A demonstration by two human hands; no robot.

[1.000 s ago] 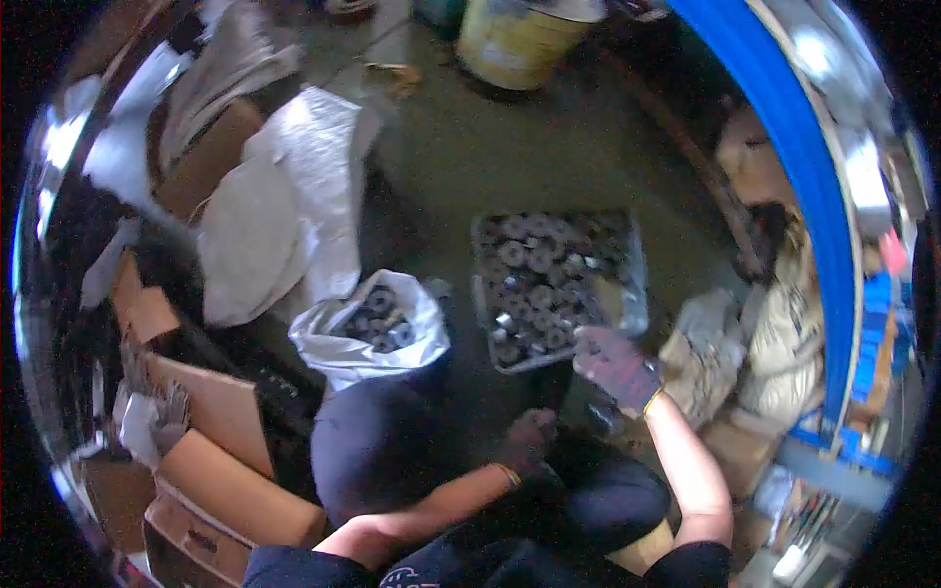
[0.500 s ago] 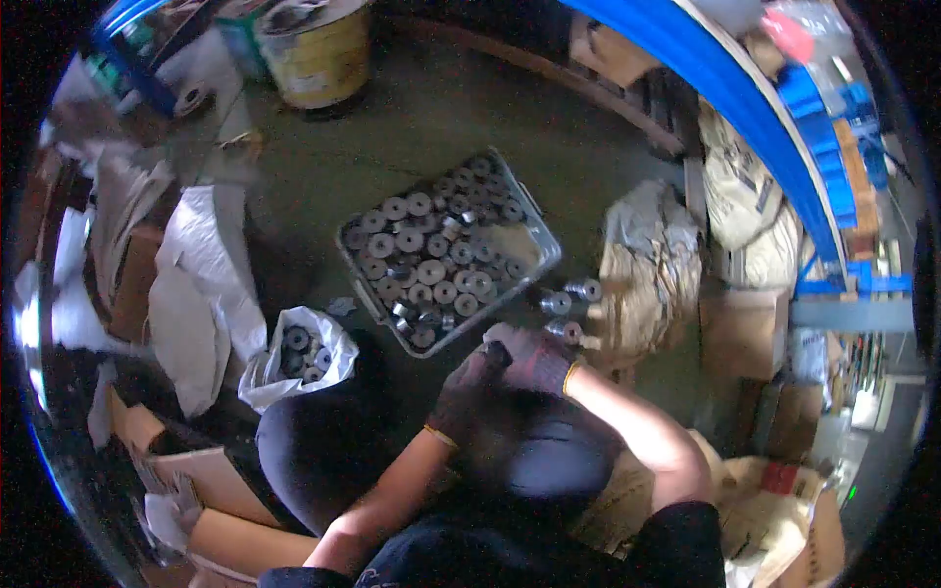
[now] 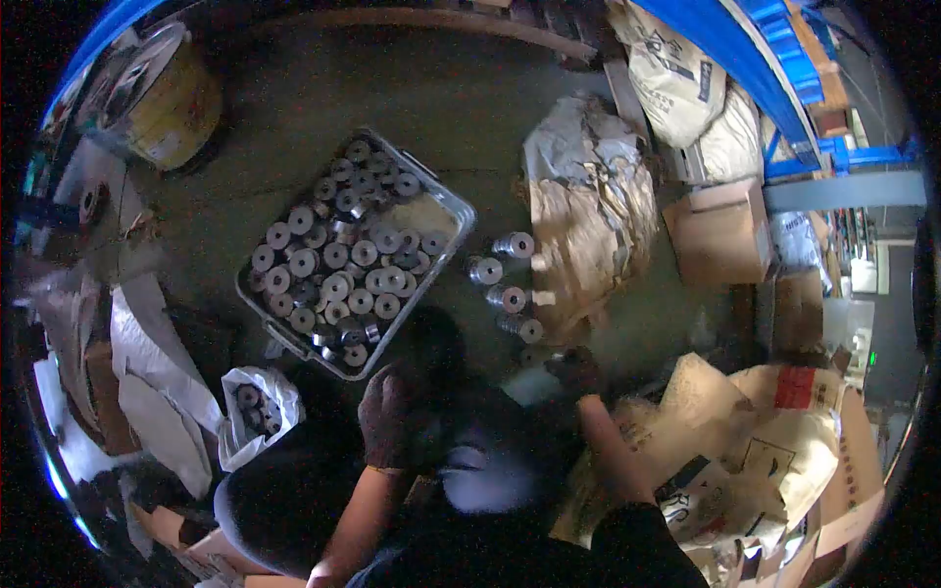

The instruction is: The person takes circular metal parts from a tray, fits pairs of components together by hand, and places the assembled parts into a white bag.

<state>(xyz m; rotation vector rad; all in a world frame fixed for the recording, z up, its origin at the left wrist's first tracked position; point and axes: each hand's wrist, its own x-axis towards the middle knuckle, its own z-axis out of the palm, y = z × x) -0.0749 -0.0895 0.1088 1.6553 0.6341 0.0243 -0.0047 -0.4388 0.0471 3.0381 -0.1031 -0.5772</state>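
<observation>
Many grey metal rings fill a plastic bin on the floor. Just below the bin's lower corner is my left hand, gloved, its fingers pressed together; whether it holds anything is hidden. My right hand, also gloved and blurred, is beside the near end of the stacked rings lying in short rows on the floor; I cannot make out its grip. A white bag with more rings inside stands to the left, by my knee.
Crumpled brown paper lies right of the ring rows. Beyond it are a cardboard box and white sacks. A yellow bucket stands at the upper left. Printed paper sacks lie at the lower right.
The view has swung to the right. My hands, together half a second ago, are now apart, the right one having moved right to the ring rows and the left one staying below the bin.
</observation>
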